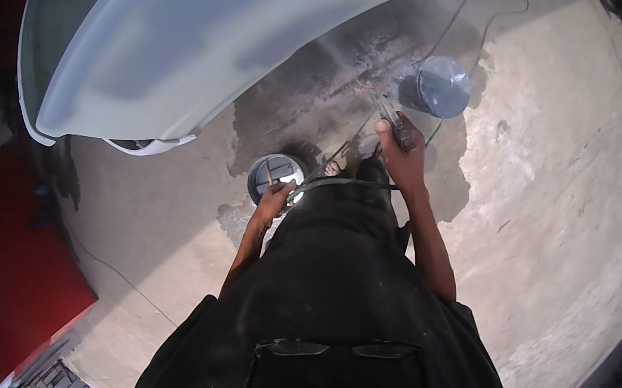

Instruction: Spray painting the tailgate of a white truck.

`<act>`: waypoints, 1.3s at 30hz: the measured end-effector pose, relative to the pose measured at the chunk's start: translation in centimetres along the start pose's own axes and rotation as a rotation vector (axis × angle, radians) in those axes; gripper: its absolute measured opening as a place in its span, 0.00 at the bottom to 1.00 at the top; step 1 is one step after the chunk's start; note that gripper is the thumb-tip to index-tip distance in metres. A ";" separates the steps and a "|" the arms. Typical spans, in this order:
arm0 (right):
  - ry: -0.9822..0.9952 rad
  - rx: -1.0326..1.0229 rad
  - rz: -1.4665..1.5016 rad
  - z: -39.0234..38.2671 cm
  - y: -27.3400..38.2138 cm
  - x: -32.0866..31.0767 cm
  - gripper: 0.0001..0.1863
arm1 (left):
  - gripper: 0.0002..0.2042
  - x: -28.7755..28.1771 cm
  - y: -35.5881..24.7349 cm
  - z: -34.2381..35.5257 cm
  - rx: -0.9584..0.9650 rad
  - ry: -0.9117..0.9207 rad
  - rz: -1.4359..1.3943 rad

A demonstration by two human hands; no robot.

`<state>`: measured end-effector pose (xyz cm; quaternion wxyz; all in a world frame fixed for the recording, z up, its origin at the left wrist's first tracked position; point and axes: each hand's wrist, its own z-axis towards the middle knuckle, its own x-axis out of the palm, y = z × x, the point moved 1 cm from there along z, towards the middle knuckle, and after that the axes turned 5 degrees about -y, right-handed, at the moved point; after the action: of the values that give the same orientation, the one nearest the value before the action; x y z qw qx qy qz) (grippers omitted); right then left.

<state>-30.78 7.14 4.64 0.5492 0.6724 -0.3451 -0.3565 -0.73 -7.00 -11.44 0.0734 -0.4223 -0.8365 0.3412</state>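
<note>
My right hand [403, 160] is closed around a slim grey tool [391, 119], held forward over the wet floor; blur hides its exact kind. Its tip points up and left, toward the car-like panel. My left hand [274, 199] is at the lower rim of a round dark-edged container [258, 183], whose inside looks shiny. The left thumb points up over that container, and the fingers are curled. A greenish hose [346, 183] crosses in front of my body and reaches the left fingers. Whether they grip the hose or the rim is unclear.
A large pale curved body panel [182, 33] hangs over the upper left. A grey bucket [444, 87] stands beyond my right hand, with a thin cable [486, 30] behind it. Dark wet concrete [331, 74] covers the middle. At the left is a red surface [12, 259].
</note>
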 end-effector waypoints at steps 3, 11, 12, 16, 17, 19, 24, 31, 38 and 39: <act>0.186 -0.009 -0.135 -0.9 0.9 1.8 0.21 | 0.21 -0.5 -0.4 -0.6 -0.035 0.023 0.022; 0.087 -0.119 -0.086 1.1 -3.9 2.9 0.20 | 0.17 -0.9 -0.7 -2.0 -0.037 0.017 -0.006; 0.047 -0.035 -0.031 1.8 -4.5 2.3 0.21 | 0.17 -1.1 -0.1 -1.9 -0.035 0.004 -0.026; -0.132 0.091 0.073 3.2 -5.1 0.8 0.23 | 0.17 -1.4 -0.1 -1.4 -0.022 -0.011 -0.011; -0.137 0.092 0.077 3.2 -5.2 1.0 0.23 | 0.17 -1.5 -0.3 -1.3 -0.051 -0.001 -0.032; -0.315 -0.016 0.107 2.7 -4.9 1.7 0.23 | 0.17 -1.5 -0.5 -1.2 -0.081 0.014 -0.046; 0.032 -0.043 -0.148 0.0 -4.1 2.4 0.19 | 0.18 -1.4 -1.0 -0.7 -0.058 0.013 0.000; 0.235 -0.300 -0.089 -0.9 -2.3 2.7 0.21 | 0.21 -0.7 -0.5 -0.4 -0.045 0.067 -0.004; -0.196 -0.026 0.012 2.6 -1.5 -1.8 0.20 | 0.21 1.1 -2.0 -1.3 -0.076 0.026 -0.096; -0.181 -0.035 0.008 2.8 -1.2 -1.7 0.20 | 0.21 1.1 -2.2 -1.4 -0.082 0.023 -0.103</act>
<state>-33.93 7.40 3.23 0.5287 0.6265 -0.3897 -0.4196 -2.31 -6.31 -9.18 0.0834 -0.3852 -0.8695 0.2976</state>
